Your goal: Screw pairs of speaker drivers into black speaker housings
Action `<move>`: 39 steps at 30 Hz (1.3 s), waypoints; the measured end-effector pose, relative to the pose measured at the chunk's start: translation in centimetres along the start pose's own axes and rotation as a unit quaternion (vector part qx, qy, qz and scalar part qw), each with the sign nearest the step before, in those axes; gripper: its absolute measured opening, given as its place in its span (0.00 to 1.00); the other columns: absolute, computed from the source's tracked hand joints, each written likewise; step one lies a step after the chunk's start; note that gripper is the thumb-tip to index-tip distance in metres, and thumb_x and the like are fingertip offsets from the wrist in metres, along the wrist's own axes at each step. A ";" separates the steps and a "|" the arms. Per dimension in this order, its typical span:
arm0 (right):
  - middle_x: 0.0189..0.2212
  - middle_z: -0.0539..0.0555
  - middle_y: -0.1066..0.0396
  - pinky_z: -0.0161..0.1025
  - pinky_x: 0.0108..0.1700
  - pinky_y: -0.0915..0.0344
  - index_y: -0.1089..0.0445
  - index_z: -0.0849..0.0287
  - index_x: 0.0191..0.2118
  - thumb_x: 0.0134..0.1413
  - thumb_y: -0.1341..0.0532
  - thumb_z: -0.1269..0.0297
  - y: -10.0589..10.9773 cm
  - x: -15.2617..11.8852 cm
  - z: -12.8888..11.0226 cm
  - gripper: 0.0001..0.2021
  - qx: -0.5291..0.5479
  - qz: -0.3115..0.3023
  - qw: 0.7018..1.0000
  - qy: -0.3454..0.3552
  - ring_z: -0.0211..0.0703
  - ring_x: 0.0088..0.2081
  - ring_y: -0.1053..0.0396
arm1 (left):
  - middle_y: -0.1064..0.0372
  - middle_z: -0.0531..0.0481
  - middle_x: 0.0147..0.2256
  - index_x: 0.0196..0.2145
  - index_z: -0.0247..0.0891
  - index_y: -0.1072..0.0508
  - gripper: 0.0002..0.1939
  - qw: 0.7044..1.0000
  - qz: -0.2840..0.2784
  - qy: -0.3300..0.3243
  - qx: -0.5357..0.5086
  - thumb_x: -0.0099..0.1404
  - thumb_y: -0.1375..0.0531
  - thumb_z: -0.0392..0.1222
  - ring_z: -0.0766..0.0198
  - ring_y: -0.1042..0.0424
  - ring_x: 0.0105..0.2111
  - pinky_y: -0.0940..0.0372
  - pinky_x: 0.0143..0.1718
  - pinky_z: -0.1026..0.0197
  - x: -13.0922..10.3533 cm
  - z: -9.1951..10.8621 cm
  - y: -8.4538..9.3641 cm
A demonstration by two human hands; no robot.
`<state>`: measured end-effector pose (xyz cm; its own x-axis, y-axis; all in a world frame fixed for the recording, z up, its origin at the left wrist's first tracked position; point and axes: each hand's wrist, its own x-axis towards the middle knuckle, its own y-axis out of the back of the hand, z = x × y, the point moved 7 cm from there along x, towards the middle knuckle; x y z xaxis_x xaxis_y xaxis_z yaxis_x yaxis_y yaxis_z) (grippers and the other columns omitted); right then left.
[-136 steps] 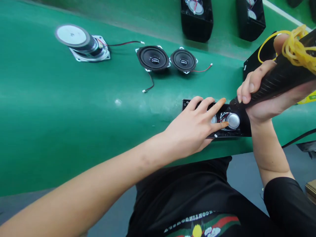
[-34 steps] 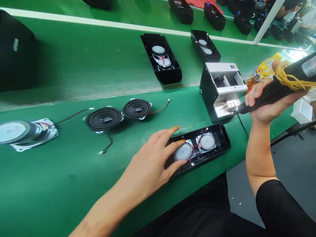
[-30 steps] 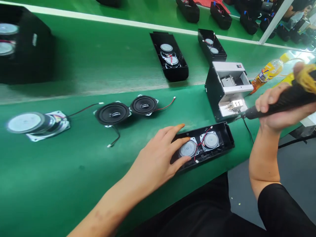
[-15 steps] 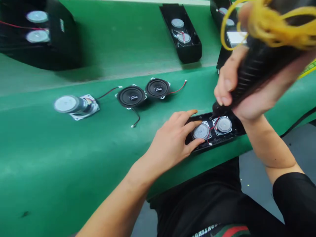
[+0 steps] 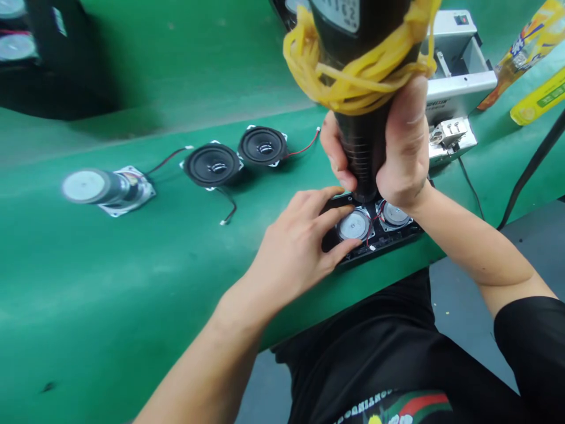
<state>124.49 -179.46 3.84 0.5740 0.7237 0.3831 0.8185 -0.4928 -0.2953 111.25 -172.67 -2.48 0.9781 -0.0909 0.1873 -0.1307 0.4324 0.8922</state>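
My right hand (image 5: 397, 147) is wrapped round a black electric screwdriver (image 5: 359, 141) with yellow bands tied about its body. The tool stands nearly upright, its lower end over the far side of a long black speaker housing (image 5: 375, 250); its tip is hidden. Inside the housing sit two speaker drivers, the left driver (image 5: 354, 225) and the right driver (image 5: 395, 215), magnets up, with red and black wires between them. Thumb and fingers of my left hand (image 5: 304, 235) grip the housing's left end, spread around the left driver.
Left of the housing lie two face-up speakers (image 5: 216, 166) and a stack of speakers (image 5: 86, 186) on the green bench mat (image 5: 132, 282). A dark speaker cabinet (image 5: 57, 65) stands back left. At right are a grey metal machine (image 5: 459, 88), a bottle (image 5: 525, 53), a yellow pack (image 5: 538, 100) and a black cable (image 5: 536, 159).
My right hand has swung the screwdriver leftward and more upright, over the housing between the drivers. My left hand keeps its hold. The view has shifted, showing more of the machine at right.
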 end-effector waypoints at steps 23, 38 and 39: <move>0.22 0.42 0.34 0.39 0.25 0.39 0.37 0.55 0.42 0.67 0.41 0.21 -0.8 -0.8 0.0 0.36 -0.021 -0.004 1.000 -0.012 0.35 0.20 0.39 | 0.23 0.36 0.61 0.61 0.39 0.17 0.25 0.999 -0.028 0.019 -0.019 0.79 0.40 0.58 0.40 0.25 0.63 0.25 0.66 0.39 0.3 -0.6 -0.1; 0.22 0.43 0.37 0.40 0.26 0.41 0.38 0.52 0.41 0.52 0.41 0.11 -1.0 -1.1 1.2 0.43 0.006 -0.021 0.998 -0.055 0.37 0.21 0.42 | 0.23 0.37 0.55 0.58 0.40 0.16 0.24 0.999 -0.040 0.021 -0.005 0.79 0.39 0.58 0.43 0.23 0.53 0.21 0.53 0.42 0.5 -0.6 -0.2; 0.22 0.42 0.37 0.40 0.26 0.41 0.38 0.52 0.42 0.51 0.42 0.10 -1.0 -1.1 1.1 0.44 0.005 -0.023 0.998 -0.056 0.37 0.21 0.42 | 0.23 0.37 0.55 0.58 0.39 0.16 0.24 0.999 -0.041 0.021 -0.005 0.79 0.40 0.58 0.42 0.23 0.53 0.21 0.53 0.42 0.5 -0.6 -0.2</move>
<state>123.01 -179.26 2.72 0.5284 0.7953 0.2972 0.8436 -0.4526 -0.2888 111.85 -172.22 -2.81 0.9914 -0.0891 0.0954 -0.0475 0.4343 0.8995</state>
